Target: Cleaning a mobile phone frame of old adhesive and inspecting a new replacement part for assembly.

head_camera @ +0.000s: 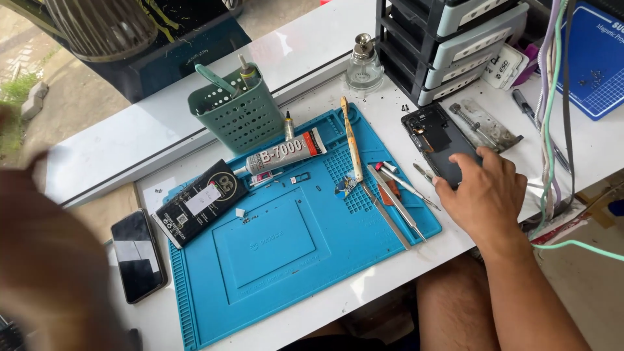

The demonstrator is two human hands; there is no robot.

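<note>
Our right hand [484, 192] rests open-fingered on the opened phone [439, 140] near the tabletop's right edge. We should pinch its sides, not the exposed inside. Our left hand [45, 260] is a blur; we cannot tell its state.

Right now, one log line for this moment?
right hand: on opened phone | left hand: blurred, holding unclear | tweezers: on blue mat

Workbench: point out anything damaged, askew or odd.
The dark phone under the right hand lies open, its back off and insides exposed. Tweezers and small parts lie scattered askew on the blue mat. The left hand is only a blur.
</note>
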